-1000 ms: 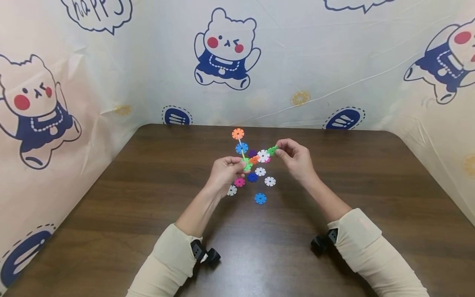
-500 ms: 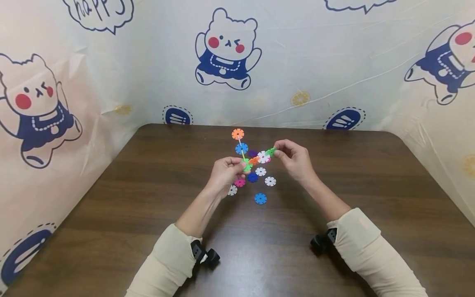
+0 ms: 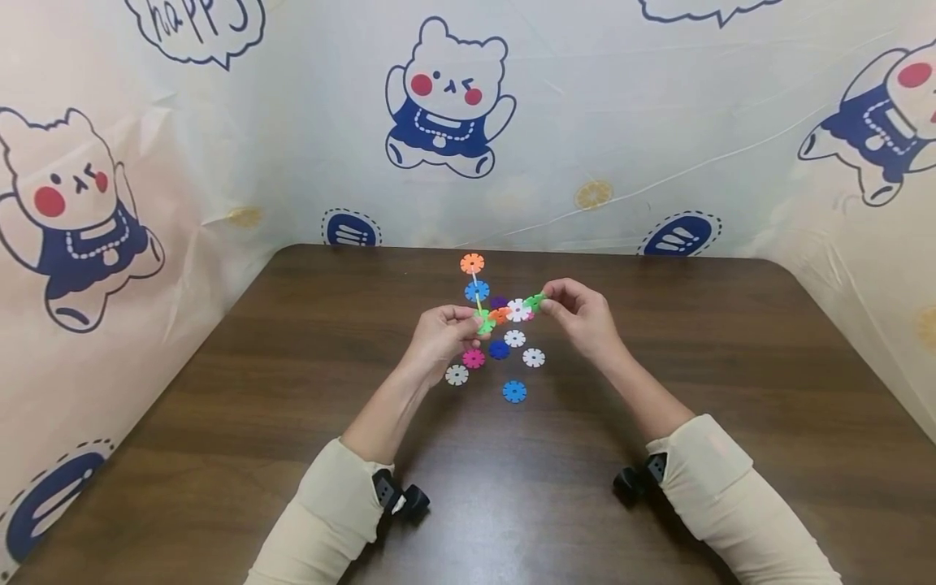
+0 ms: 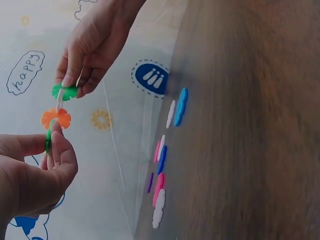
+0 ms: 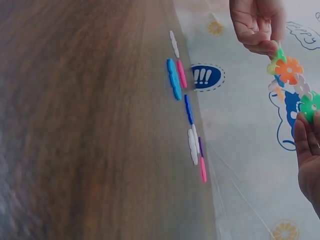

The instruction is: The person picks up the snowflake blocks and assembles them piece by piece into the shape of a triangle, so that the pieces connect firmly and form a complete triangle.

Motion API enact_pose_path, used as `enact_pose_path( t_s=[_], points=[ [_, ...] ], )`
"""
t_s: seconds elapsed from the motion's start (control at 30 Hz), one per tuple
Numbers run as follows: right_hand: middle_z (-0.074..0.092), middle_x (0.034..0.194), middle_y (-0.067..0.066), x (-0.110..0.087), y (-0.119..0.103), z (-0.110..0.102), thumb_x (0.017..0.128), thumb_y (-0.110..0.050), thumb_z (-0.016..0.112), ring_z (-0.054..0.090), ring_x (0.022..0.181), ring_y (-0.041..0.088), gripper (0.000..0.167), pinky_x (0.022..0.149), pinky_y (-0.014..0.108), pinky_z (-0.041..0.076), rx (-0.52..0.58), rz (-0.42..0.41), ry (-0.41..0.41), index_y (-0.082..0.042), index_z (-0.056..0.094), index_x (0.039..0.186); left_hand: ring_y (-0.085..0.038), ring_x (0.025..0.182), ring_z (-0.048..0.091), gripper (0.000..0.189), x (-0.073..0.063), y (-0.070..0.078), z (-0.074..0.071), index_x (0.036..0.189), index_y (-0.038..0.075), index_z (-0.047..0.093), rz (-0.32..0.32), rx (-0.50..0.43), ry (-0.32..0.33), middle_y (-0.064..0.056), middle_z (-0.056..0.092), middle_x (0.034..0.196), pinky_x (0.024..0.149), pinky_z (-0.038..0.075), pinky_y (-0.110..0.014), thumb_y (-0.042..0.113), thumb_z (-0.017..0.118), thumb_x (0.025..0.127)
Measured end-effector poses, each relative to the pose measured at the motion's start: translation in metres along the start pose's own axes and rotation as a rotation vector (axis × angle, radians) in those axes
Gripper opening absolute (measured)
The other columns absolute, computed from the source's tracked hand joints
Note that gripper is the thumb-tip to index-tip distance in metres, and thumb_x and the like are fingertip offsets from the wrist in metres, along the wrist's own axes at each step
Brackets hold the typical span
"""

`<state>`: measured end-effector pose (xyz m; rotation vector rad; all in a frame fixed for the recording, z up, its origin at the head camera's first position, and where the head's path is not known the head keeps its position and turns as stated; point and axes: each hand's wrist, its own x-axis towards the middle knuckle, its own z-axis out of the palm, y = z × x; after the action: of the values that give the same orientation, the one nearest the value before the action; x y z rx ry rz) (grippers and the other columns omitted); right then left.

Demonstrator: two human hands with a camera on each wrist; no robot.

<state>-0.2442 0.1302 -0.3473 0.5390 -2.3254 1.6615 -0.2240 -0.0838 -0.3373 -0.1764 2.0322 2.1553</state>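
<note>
A chain of interlocking plastic snowflake discs is held up between both hands, above the table. My left hand (image 3: 444,337) pinches a green disc (image 3: 486,323) at the chain's corner. From there one branch reaches away through a blue disc (image 3: 478,291) to an orange disc (image 3: 472,263). The other branch runs right through another orange disc (image 4: 56,119) and a white disc (image 3: 518,309) to a second green disc (image 5: 310,106). Thumb and fingers of my right hand (image 3: 582,315) pinch that end disc. In the right wrist view the slotted rims overlap where the discs join.
Several loose discs lie flat on the brown table (image 3: 292,406) beneath the hands, among them a light blue disc (image 3: 514,392), a pink disc (image 3: 474,358) and a white disc (image 3: 457,374). A printed curtain (image 3: 556,114) hangs behind the table's far edge.
My left hand has shifted very slightly left, showing more of the white disc below it. Both hands keep their pinch on the chain, which has hardly moved.
</note>
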Motion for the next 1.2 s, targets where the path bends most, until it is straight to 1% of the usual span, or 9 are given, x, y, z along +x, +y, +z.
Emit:
enact_pose_path(
  t_s=[0.17, 0.3, 0.4, 0.47, 0.57, 0.7, 0.83, 1.0, 1.2],
  points=[
    [0.058, 0.090, 0.015, -0.003, -0.011, 0.000, 0.088, -0.001, 0.060, 0.054, 0.078, 0.021, 0.013, 0.070, 0.022, 0.050, 0.012, 0.014, -0.001, 0.006, 0.059, 0.099, -0.028, 0.079, 0.065, 0.020, -0.001, 0.000, -0.001, 0.103, -0.005, 0.059, 0.115, 0.118, 0.026, -0.016, 0.065, 0.090, 0.070, 0.053, -0.031, 0.008, 0.062, 0.088],
    [0.058, 0.091, 0.018, -0.002, -0.013, 0.000, 0.088, 0.000, 0.059, 0.054, 0.079, 0.025, 0.014, 0.071, 0.023, 0.050, 0.031, 0.041, 0.001, 0.009, 0.058, 0.100, -0.024, 0.078, 0.064, 0.021, 0.000, 0.001, -0.003, 0.100, -0.002, 0.062, 0.373, 0.351, 0.205, -0.013, 0.066, 0.089, 0.072, 0.052, -0.035, 0.013, 0.066, 0.085],
    [0.058, 0.090, 0.016, 0.001, -0.003, 0.001, 0.087, -0.002, 0.060, 0.055, 0.079, 0.026, 0.015, 0.070, 0.022, 0.050, 0.048, 0.043, 0.004, 0.008, 0.059, 0.100, -0.021, 0.081, 0.062, 0.021, 0.002, 0.004, -0.004, 0.101, -0.002, 0.062, 0.587, 0.444, 0.329, -0.012, 0.066, 0.090, 0.071, 0.050, -0.032, 0.011, 0.067, 0.085],
    [0.058, 0.089, 0.015, 0.001, -0.002, 0.002, 0.087, -0.003, 0.061, 0.055, 0.077, 0.025, 0.016, 0.068, 0.020, 0.050, 0.046, 0.029, 0.006, 0.008, 0.060, 0.099, -0.021, 0.083, 0.061, 0.021, 0.002, 0.009, -0.001, 0.102, -0.003, 0.062, 0.703, 0.441, 0.326, -0.013, 0.065, 0.093, 0.074, 0.051, -0.031, 0.006, 0.067, 0.084],
    [0.059, 0.087, 0.014, 0.000, -0.002, 0.005, 0.086, -0.001, 0.062, 0.055, 0.075, 0.022, 0.014, 0.066, 0.020, 0.049, 0.050, 0.004, 0.012, 0.008, 0.060, 0.097, -0.019, 0.087, 0.061, 0.021, 0.002, 0.015, 0.007, 0.104, -0.002, 0.061, 0.810, 0.468, 0.241, -0.012, 0.064, 0.096, 0.076, 0.050, -0.030, 0.005, 0.066, 0.085],
    [0.060, 0.084, 0.014, 0.000, -0.005, 0.009, 0.086, 0.000, 0.062, 0.055, 0.071, 0.017, 0.012, 0.062, 0.019, 0.047, 0.069, -0.036, 0.009, 0.008, 0.060, 0.095, -0.017, 0.088, 0.060, 0.021, 0.001, 0.018, 0.017, 0.105, -0.001, 0.061, 0.862, 0.538, 0.093, -0.011, 0.064, 0.097, 0.077, 0.049, -0.030, 0.006, 0.066, 0.085],
    [0.060, 0.082, 0.014, -0.001, -0.008, 0.013, 0.086, 0.000, 0.062, 0.056, 0.070, 0.017, 0.013, 0.061, 0.021, 0.046, 0.102, -0.056, -0.011, 0.009, 0.060, 0.094, -0.016, 0.088, 0.059, 0.022, 0.003, 0.014, 0.021, 0.105, 0.000, 0.062, 0.851, 0.600, -0.011, -0.010, 0.064, 0.098, 0.073, 0.050, -0.029, 0.007, 0.066, 0.085],
    [0.059, 0.083, 0.020, -0.002, -0.010, 0.017, 0.086, 0.005, 0.059, 0.058, 0.072, 0.021, 0.011, 0.063, 0.022, 0.048, 0.149, -0.059, -0.022, 0.012, 0.058, 0.094, -0.014, 0.087, 0.059, 0.022, 0.003, 0.008, 0.022, 0.103, 0.000, 0.064, 0.828, 0.619, -0.043, -0.006, 0.065, 0.096, 0.068, 0.050, -0.023, 0.010, 0.069, 0.084],
    [0.059, 0.082, 0.020, -0.005, -0.010, 0.021, 0.085, 0.007, 0.060, 0.058, 0.072, 0.021, 0.009, 0.062, 0.025, 0.048, 0.139, -0.078, -0.014, 0.012, 0.058, 0.092, -0.013, 0.082, 0.058, 0.010, 0.001, 0.004, 0.022, 0.092, 0.001, 0.067, 0.854, 0.620, -0.026, -0.004, 0.066, 0.086, 0.068, 0.051, -0.030, 0.008, 0.068, 0.084]
  ],
)
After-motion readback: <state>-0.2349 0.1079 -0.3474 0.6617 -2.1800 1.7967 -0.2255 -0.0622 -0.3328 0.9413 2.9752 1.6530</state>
